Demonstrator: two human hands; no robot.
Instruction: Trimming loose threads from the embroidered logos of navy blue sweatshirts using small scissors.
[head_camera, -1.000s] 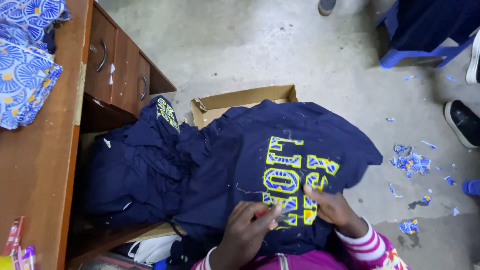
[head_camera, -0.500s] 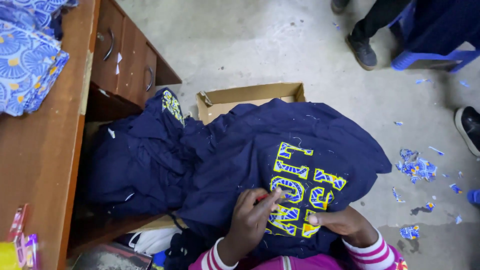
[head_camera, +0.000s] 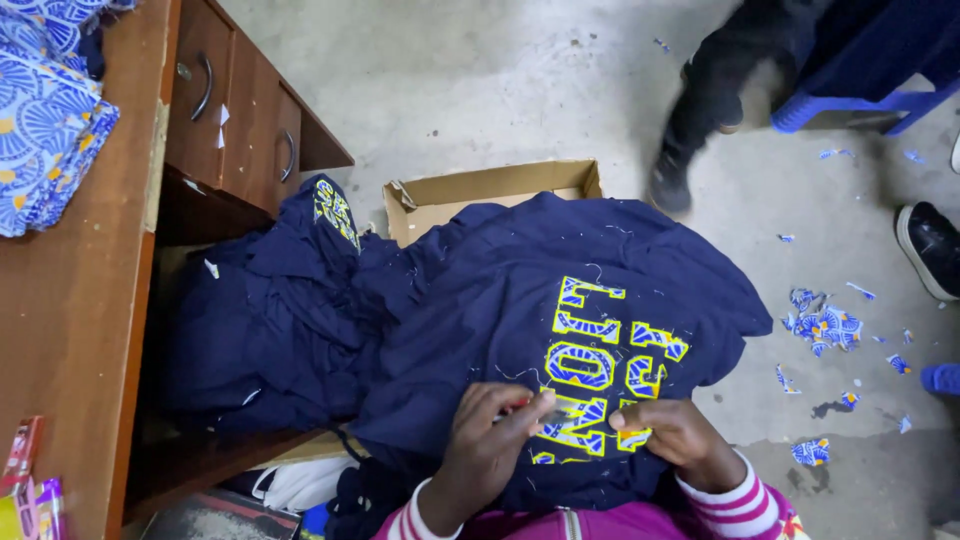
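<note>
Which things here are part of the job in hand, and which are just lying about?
In hand: navy garment with yellow-edged appliqué letters; left hand pinching a small red-handled tool; right hand on a letter.

Lying about: cardboard box, wooden desk, patterned blue fabric, fabric scraps.

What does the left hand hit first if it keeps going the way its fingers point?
Probably the right hand: the left hand points rightward across the navy garment over the yellow-and-blue appliqué letters, a small gap away.

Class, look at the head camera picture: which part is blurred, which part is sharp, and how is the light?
Head view: the passing person's legs at the top are motion-blurred; the navy garment and both hands, left hand and right hand, are sharp; the light is soft and even, with no glare on the wooden desk.
</note>
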